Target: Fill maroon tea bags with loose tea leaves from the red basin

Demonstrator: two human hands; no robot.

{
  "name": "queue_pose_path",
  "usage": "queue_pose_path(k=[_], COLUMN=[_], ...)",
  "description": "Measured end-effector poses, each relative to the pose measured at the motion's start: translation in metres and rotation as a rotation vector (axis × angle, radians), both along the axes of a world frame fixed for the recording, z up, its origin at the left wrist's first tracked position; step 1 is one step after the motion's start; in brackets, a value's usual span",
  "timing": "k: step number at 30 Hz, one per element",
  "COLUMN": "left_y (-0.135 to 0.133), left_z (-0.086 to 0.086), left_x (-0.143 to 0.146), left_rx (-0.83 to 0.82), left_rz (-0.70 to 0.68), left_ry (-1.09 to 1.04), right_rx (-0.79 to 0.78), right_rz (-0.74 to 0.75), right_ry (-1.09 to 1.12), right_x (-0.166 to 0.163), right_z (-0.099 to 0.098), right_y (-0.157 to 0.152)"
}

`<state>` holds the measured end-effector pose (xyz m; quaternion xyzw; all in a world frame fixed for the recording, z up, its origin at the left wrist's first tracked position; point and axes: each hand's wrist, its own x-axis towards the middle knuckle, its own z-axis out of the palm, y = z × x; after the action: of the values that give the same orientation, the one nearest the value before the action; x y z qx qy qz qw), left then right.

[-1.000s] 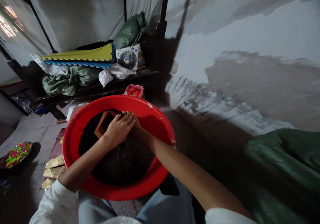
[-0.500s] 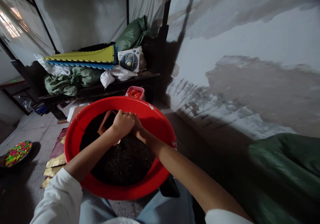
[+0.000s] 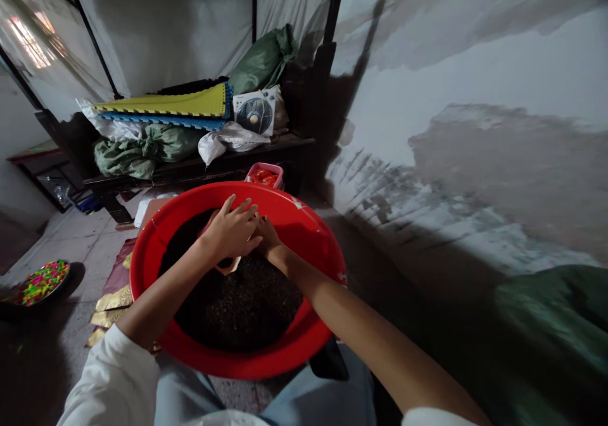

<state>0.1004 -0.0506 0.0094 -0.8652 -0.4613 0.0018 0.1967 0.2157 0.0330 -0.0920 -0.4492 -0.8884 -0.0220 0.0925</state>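
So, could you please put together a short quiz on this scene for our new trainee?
1. Multiple choice: What colour is the tub that both hands reach into?
A) Green
B) Red
C) Blue

2. True or false: The yellow mat lies on top of the blue mat.

3. Short answer: From this view, which hides more of the brown thing in the tub, the left hand or the right hand?

Key: 1. B; 2. True; 3. The left hand.
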Motion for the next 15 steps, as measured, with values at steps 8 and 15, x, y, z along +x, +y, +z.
queue_pose_path(k=[8, 15], left_y=[0.021, 0.024], left_z=[0.012, -0.066], left_x=[-0.083, -0.134], left_rx=[0.426, -0.213], left_rz=[0.371, 0.868], left_ry=[-0.616, -0.231], right_rx=[-0.028, -0.054], right_rz=[-0.038, -0.065], right_ry=[-0.051, -0.084], right_x=[0.008, 0.015], right_z=[-0.007, -0.017], right_y=[0.005, 0.013])
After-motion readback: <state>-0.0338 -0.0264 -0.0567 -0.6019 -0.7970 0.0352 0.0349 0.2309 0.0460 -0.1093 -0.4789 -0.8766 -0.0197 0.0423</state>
